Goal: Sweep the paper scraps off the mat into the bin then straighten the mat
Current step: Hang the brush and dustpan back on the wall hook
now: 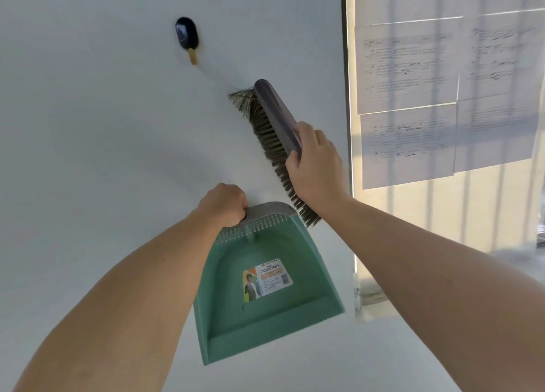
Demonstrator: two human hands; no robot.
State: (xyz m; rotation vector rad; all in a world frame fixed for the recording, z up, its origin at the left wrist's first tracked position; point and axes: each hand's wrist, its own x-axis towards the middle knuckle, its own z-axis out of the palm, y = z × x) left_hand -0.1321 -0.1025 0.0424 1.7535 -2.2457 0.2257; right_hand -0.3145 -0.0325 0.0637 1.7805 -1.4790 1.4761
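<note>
Both bare arms are raised and stretched forward. The left forearm [124, 288] comes in from 7 o'clock and runs up toward 1 o'clock. The left hand [224, 204] shows its back, with its fingers curled round the grey handle of the dustpan [265, 303]. The right forearm [427, 259] enters from 4 o'clock and points toward 10 o'clock. The right hand [315, 170] sits higher, at 2 o'clock from the left hand and close to it without touching. Its fingers and thumb wrap the lower end of the brush [277, 111], and the wrist is bent slightly upward.
</note>
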